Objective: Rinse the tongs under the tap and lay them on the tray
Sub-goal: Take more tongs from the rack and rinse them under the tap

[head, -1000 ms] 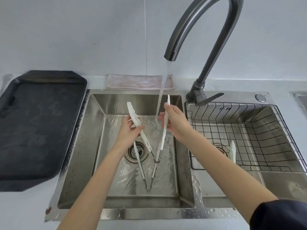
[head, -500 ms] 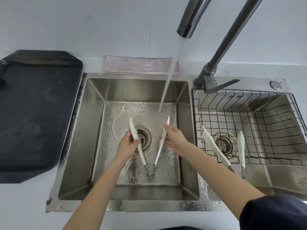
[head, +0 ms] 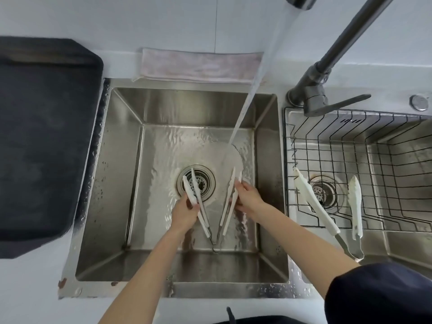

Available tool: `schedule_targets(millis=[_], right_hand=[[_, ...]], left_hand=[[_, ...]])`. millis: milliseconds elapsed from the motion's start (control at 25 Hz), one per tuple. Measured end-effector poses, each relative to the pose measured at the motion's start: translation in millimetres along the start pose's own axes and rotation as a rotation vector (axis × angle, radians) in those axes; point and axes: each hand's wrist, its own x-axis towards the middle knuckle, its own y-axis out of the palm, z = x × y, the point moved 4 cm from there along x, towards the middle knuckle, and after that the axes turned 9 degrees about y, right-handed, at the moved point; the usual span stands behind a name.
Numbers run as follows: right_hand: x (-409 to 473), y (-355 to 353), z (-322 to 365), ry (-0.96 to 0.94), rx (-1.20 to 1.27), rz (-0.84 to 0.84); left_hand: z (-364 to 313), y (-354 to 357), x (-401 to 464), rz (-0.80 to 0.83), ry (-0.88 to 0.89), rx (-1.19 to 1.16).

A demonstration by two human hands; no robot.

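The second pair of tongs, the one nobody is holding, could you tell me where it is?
In the head view the second pair of tongs lies in the wire basket over the right basin, right of the right hand.

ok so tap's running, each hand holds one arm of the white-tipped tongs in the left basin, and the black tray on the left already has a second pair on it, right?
Not the tray. In the head view the black tray is bare; the second white-tipped pair lies in the wire basket over the right basin.

White countertop [head: 28, 284] spans the frame. Dark tray [head: 44, 146] lies on it at left. Folded pinkish cloth [head: 198, 65] lies at upper centre, behind the steel double sink [head: 112, 288] set into it. Tap base [head: 311, 90] stands at upper right.
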Motion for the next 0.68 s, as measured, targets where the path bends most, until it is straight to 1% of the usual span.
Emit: schedule_targets(millis=[240, 360, 480, 680], right_hand=[[21.6, -6.0, -10.7, -0.006, -0.135, -0.083], [29.0, -6.0, -8.5, -0.011, -0.180, -0.092], [28.5, -6.5, -6.5, 0.011, -0.177, -0.079], [22.8, -7.7, -3.7, -0.004, -0.159, -0.088]], left_hand=[[2.6, 6.9, 3.3, -0.025, -0.003, 0.027], [1.1, 6.8, 6.5, -0.027, 0.009, 0.029], [3.0, 6.6, 9.1, -0.023, -0.030, -0.052], [1.0, 5.0, 12.3, -0.008, -0.062, -0.136]])
